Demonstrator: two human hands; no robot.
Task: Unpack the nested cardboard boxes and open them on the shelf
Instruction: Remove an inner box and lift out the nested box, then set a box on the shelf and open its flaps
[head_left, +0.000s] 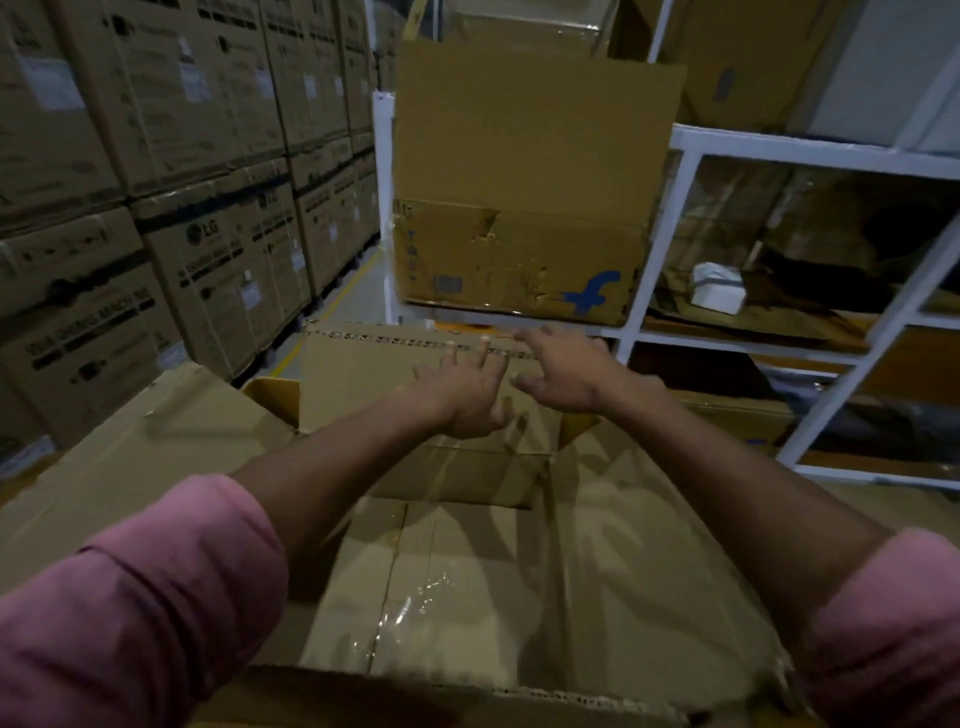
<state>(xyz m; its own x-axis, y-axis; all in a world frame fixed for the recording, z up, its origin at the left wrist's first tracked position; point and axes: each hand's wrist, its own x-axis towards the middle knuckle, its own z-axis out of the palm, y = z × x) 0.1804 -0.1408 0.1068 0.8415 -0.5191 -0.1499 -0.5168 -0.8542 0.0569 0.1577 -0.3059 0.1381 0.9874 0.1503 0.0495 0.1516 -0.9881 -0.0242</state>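
A large open cardboard box (623, 530) fills the lower view, its flaps spread out left and right. Inside it lies a smaller taped box (415, 587). The big box's far flap (363, 374) stands up with a printed strip along its top edge. My left hand (462, 389) and my right hand (566, 369) both reach over the box toward that far flap, fingers spread, holding nothing. On the white shelf (685, 208) ahead sits an opened box (519, 260) with a blue logo, its tall flap raised.
Stacks of large printed cartons (156, 208) wall off the left side, with a narrow aisle (353, 291) between them and the shelf. A small white box (717, 288) and flattened cardboard lie on the shelf's right compartments.
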